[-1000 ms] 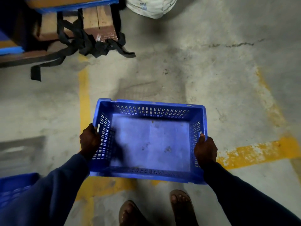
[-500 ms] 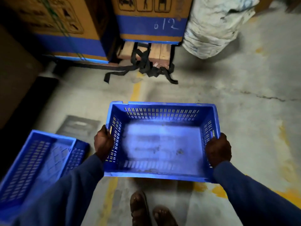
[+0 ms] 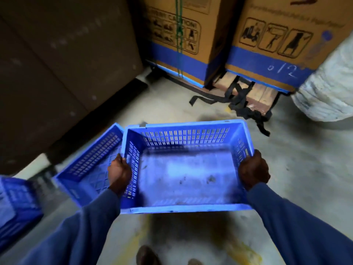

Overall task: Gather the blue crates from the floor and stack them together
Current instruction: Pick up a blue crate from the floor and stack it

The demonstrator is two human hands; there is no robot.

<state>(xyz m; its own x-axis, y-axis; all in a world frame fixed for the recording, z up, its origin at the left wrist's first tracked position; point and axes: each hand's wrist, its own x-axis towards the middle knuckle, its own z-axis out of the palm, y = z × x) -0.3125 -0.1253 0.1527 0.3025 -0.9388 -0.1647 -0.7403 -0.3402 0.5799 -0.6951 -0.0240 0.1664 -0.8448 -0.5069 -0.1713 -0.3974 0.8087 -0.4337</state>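
Observation:
I hold an empty blue slotted crate (image 3: 187, 169) in the air in front of me, its open side up. My left hand (image 3: 119, 172) grips its left wall and my right hand (image 3: 254, 171) grips its right wall. A second blue crate (image 3: 89, 165) lies on the floor just to the left, partly hidden behind the held crate and my left arm. Part of a third blue crate (image 3: 17, 203) shows at the left edge.
A dark cabinet wall (image 3: 57, 73) stands at the left. Two cardboard boxes (image 3: 277, 41) rest on a wooden pallet (image 3: 256, 94) with black straps (image 3: 240, 100) trailing onto the concrete floor. A white sack (image 3: 328, 92) sits at the right. My feet (image 3: 147, 255) show below.
My view has swung left and up. The floor crate at the left now lies much closer beside the held crate, and a third crate has come into view. Both hands keep their hold.

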